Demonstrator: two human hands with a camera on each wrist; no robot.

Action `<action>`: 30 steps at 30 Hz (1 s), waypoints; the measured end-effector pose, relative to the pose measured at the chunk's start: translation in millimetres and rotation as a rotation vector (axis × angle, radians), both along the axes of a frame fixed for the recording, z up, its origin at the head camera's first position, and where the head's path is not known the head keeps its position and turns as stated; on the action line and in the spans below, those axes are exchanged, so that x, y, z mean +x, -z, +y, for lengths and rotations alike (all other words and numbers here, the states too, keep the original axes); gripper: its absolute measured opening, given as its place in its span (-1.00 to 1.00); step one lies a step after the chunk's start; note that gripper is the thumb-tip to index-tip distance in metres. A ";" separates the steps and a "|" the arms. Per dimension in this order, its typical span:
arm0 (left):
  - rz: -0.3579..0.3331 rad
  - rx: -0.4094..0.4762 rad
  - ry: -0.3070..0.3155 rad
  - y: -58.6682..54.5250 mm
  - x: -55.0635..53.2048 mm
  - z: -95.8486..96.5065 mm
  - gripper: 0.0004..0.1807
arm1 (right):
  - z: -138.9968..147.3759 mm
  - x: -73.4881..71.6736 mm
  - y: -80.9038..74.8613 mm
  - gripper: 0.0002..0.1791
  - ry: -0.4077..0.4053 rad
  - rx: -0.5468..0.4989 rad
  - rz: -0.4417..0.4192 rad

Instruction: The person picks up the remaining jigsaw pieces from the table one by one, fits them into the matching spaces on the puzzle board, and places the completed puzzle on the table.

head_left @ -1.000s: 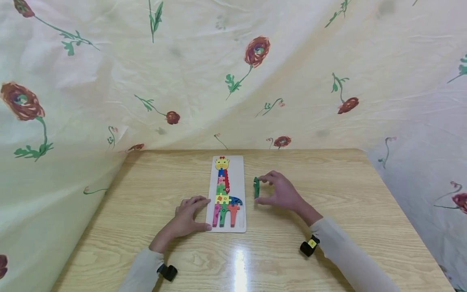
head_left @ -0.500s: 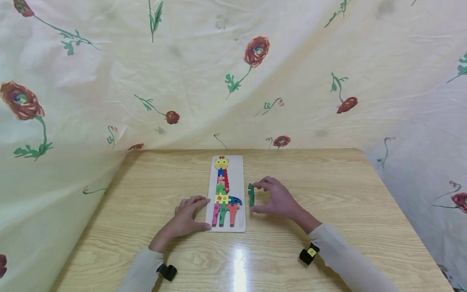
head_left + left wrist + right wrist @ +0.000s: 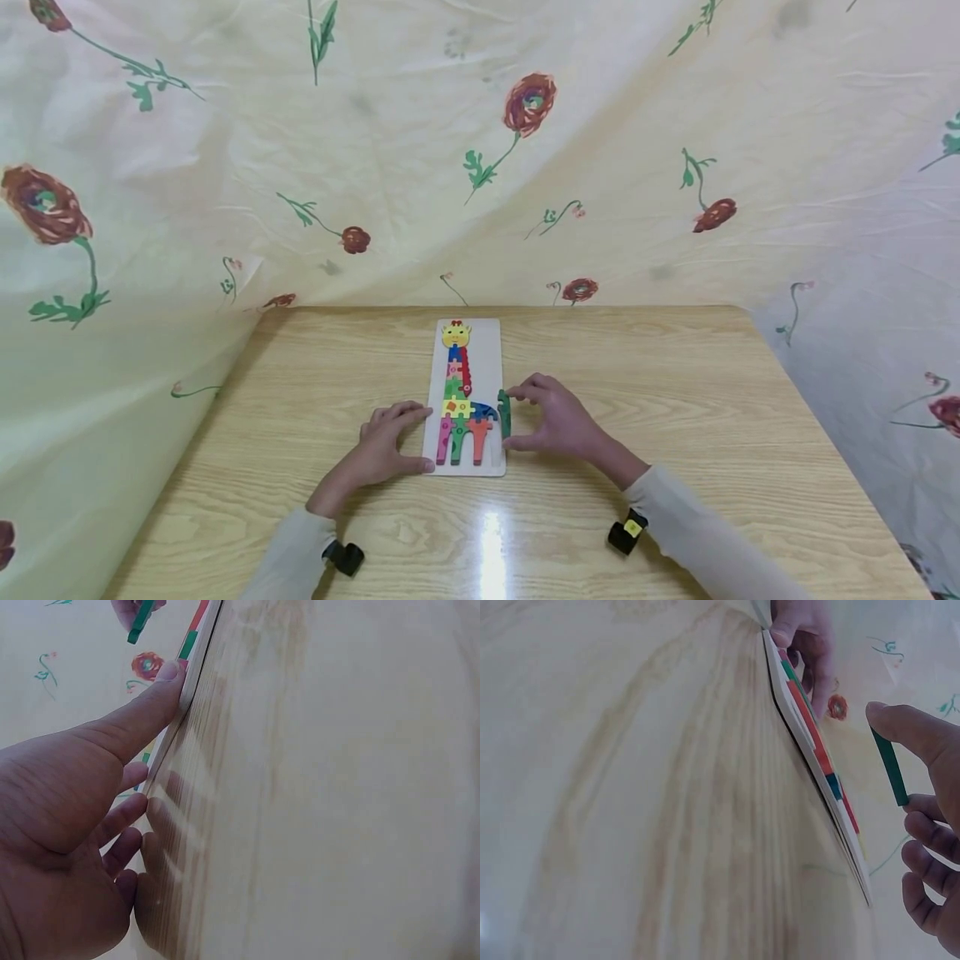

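A white puzzle board (image 3: 486, 358) lies on the table, bearing a giraffe made of coloured jigsaw pieces. The giraffe's yellow head (image 3: 455, 335) is at the far end, and its pink, green and orange legs (image 3: 478, 446) are at the near end. My right hand (image 3: 558, 421) pinches a green puzzle piece (image 3: 505, 414) between thumb and fingertips, over the board's right edge. In the right wrist view that green piece (image 3: 889, 766) is raised above the board. My left hand (image 3: 386, 446) rests at the board's left edge, its thumb and fingertips touching the side.
The wooden table (image 3: 322, 358) spreads out around the board. A cream cloth (image 3: 405, 150) with printed red flowers hangs behind and at both sides. Black cameras (image 3: 345, 558) are strapped to both wrists.
My right hand has carried the green puzzle piece left and a little nearer, from beside the board to over its right edge. The left hand and the board have stayed put.
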State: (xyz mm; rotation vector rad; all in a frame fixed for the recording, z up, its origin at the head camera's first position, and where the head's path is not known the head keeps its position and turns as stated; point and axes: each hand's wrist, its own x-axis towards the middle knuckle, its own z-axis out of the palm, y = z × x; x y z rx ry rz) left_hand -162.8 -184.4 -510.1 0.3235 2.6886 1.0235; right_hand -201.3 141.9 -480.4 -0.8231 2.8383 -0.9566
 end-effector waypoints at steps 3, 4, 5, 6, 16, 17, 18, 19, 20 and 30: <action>-0.002 -0.001 0.004 0.6 -0.5 0.0 -0.10 | -1.6 1.5 2.8 -0.20 -0.009 0.004 0.004; -0.006 -0.003 0.007 0.6 -0.6 0.0 -0.09 | -1.9 2.0 3.7 -0.21 -0.012 0.001 0.004; -0.008 -0.002 0.008 0.5 -0.6 0.0 -0.09 | -2.2 2.5 4.5 -0.22 -0.015 -0.002 0.003; -0.007 0.000 0.008 0.5 -0.7 0.0 -0.09 | -2.4 3.1 5.3 -0.22 -0.018 -0.002 0.000; -0.004 0.001 -0.005 -0.7 -0.4 -0.2 -0.10 | -5.9 7.8 12.5 -0.20 -0.042 -0.001 -0.055; -0.004 0.001 -0.004 -0.4 -0.5 -0.3 -0.10 | -6.3 8.2 13.2 -0.20 -0.042 -0.002 -0.055; -0.001 0.003 -0.003 0.4 -0.7 -0.5 -0.10 | -6.5 8.4 14.1 -0.19 -0.043 0.000 -0.053; -0.001 0.004 -0.001 1.0 -0.9 -0.6 -0.10 | -6.8 8.4 15.0 -0.19 -0.044 0.003 -0.052; -0.001 0.003 0.001 1.5 -1.0 -0.7 -0.10 | -7.0 8.6 15.3 -0.18 -0.046 0.008 -0.052; 0.012 0.009 0.011 2.2 -1.4 -1.7 -0.09 | -8.8 8.6 16.2 -0.17 -0.070 0.018 -0.061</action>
